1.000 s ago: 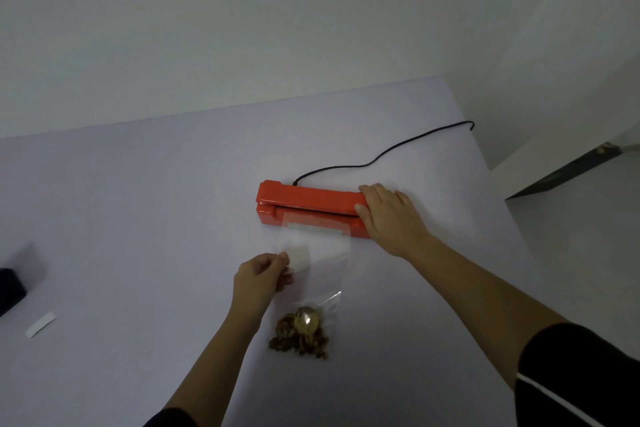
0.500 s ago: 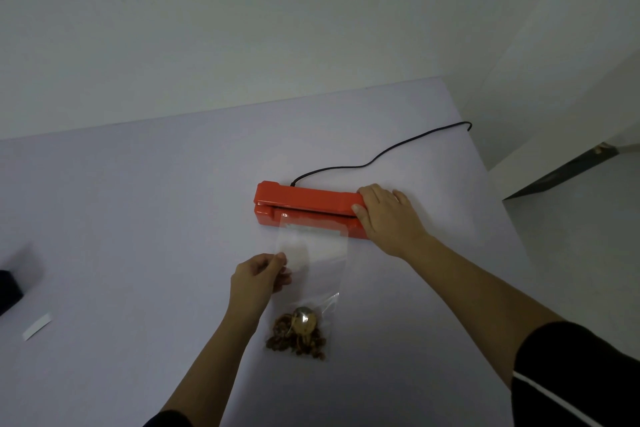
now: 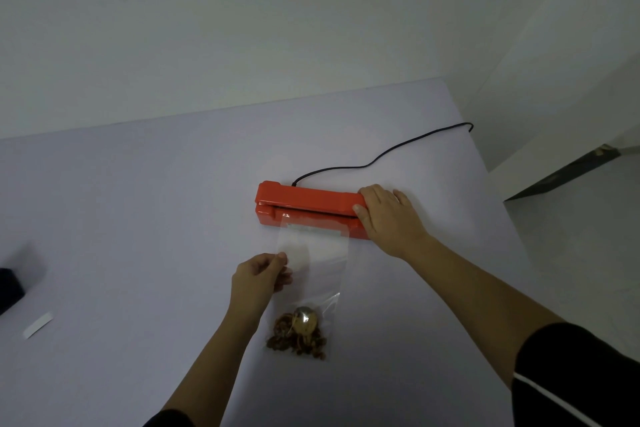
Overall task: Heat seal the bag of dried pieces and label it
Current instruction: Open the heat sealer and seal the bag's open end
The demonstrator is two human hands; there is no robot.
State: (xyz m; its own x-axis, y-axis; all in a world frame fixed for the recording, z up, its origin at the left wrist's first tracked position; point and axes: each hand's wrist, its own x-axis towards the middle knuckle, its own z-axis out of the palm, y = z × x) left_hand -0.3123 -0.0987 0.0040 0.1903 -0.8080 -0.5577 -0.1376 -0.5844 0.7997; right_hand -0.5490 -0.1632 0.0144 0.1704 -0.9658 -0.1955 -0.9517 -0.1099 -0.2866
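Almost nothing has shifted over the last second: the right hand (image 3: 388,215) keeps lying flat, fingers together, over the right end of the red heat sealer (image 3: 308,206), and its press arm is no lower than before, with a thin dark slot still showing between arm and base. The clear plastic bag (image 3: 311,253) lies on the pale table (image 3: 138,218) with its open mouth tucked into that slot, its body stretching toward the person and the dried pieces (image 3: 298,336) bunched at the near end, a rounder shiny piece among them. The left hand (image 3: 259,276) holds its pinch on the bag's left edge about midway down, thumb and forefinger closed on the film, keeping it flat and straight. That stillness suggests the sealing dwell is under way or about to begin, though whether the film has fused cannot be told from here. The black power cord (image 3: 381,156) runs from the sealer's back off the far right table edge. A small white strip (image 3: 38,324), probably the label, lies untouched well to the left, near a dark object (image 3: 10,288) at the frame edge, so labelling is still ahead.
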